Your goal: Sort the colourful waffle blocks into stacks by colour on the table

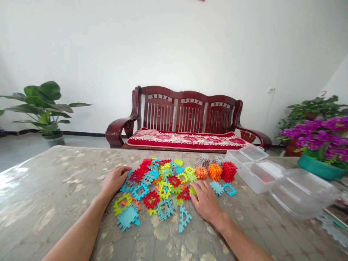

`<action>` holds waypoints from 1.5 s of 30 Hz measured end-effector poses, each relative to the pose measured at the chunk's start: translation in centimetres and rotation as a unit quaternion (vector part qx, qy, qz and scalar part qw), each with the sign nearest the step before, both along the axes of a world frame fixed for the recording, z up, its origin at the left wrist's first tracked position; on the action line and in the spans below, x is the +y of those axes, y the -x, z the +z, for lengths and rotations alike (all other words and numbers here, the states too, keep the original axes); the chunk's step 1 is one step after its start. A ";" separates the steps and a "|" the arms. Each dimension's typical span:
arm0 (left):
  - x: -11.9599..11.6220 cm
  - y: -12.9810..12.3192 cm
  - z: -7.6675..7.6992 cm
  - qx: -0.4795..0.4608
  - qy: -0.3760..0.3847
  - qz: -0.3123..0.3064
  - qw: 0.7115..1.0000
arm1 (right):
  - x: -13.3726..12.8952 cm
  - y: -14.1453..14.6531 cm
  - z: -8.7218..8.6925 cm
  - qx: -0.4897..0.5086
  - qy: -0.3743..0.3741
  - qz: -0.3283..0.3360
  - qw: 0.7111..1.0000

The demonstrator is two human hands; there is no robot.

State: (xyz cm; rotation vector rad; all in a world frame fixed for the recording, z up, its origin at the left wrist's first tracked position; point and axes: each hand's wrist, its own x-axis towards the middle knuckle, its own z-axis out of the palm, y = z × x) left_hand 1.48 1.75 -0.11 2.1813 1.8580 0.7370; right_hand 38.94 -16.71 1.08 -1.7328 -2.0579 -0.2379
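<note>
Your left hand (116,180) at the left edge of interlocking plastic tiles (151,199) heaped on the counter (77,181), your right hand (206,200) over a lime-green tile (193,190) at right, either grip's closure impossible to tell, an orange stack (215,172) just beyond.

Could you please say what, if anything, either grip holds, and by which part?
It cannot be told: the right grip partly hides a lime-green piece, and the left grip lies beside blue pieces.

Tiles (151,199) were red, blue, lime, orange and grey; bench (67,181), grey-brown, pale floral; settee (191,107), dark reddish-brown; cushion (187,139), red, cream-and-pink floral; blooms (318,134), purple; planter (322,168), teal.
</note>
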 end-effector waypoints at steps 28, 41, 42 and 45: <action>-0.2 -0.1 -0.3 -0.003 -0.010 -0.001 1.000 | 0.0 -0.4 -0.8 -0.034 -0.044 0.024 0.998; -0.7 -1.0 0.8 -0.068 -0.011 -0.095 0.993 | -0.2 -0.9 -1.3 -0.050 -0.040 0.035 0.997; -0.8 -1.1 0.8 -0.070 -0.013 -0.107 0.992 | -0.2 -1.0 -1.3 -0.050 -0.039 0.037 0.997; -1.0 -1.2 0.7 -0.066 -0.020 -0.125 0.990 | -0.2 -1.1 -1.2 -0.049 -0.036 0.040 0.997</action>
